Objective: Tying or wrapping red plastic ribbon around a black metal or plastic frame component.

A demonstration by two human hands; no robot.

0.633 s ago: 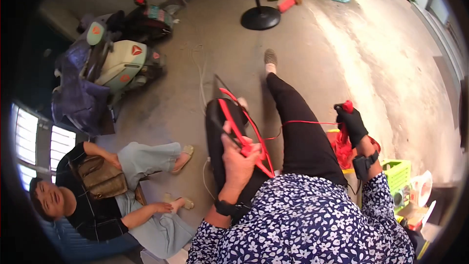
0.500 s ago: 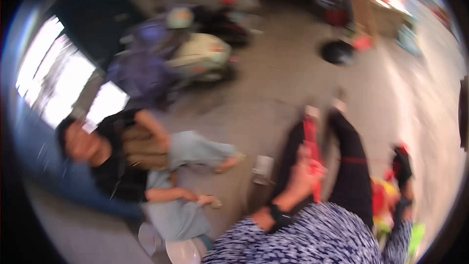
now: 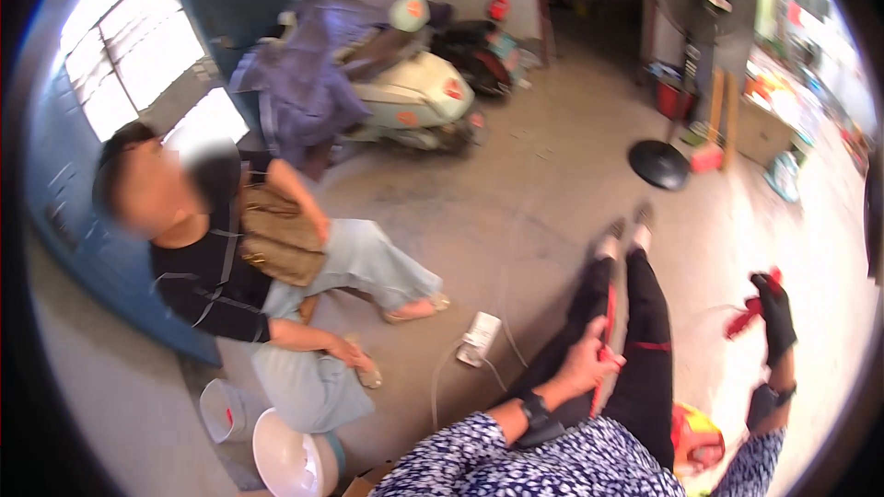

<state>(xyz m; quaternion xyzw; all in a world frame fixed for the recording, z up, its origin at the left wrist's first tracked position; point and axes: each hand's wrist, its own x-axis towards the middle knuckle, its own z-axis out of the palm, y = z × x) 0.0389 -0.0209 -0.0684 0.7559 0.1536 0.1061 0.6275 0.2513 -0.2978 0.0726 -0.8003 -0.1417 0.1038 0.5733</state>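
My left hand (image 3: pixel 587 366), bare with a dark wristband, is closed around a long narrow red ribbon (image 3: pixel 599 396) above my lap. The strip runs along my left thigh, past both sides of the fist. A thin red line (image 3: pixel 654 346) crosses my right thigh near that hand. Out to the right, my right hand (image 3: pixel 776 317) wears a black glove and is raised off my lap. Its fingers are closed on a red piece (image 3: pixel 744 319) that sticks out on both sides; its exact kind is unclear. Red and yellow packaging (image 3: pixel 697 437) lies beside my right hip.
A person (image 3: pixel 221 258) sits at the left, near white buckets (image 3: pixel 285 451). A power strip (image 3: pixel 479 339) with cables lies on the floor beside my left leg. Farther off stand a covered scooter (image 3: pixel 405 97), a fan with a round black base (image 3: pixel 658 165) and a cardboard box (image 3: pixel 764 129).
My right hand has lifted up and away from my lap with the red piece. My left hand keeps its grip on the ribbon, slightly lower in view. The view has tilted and sharpened.
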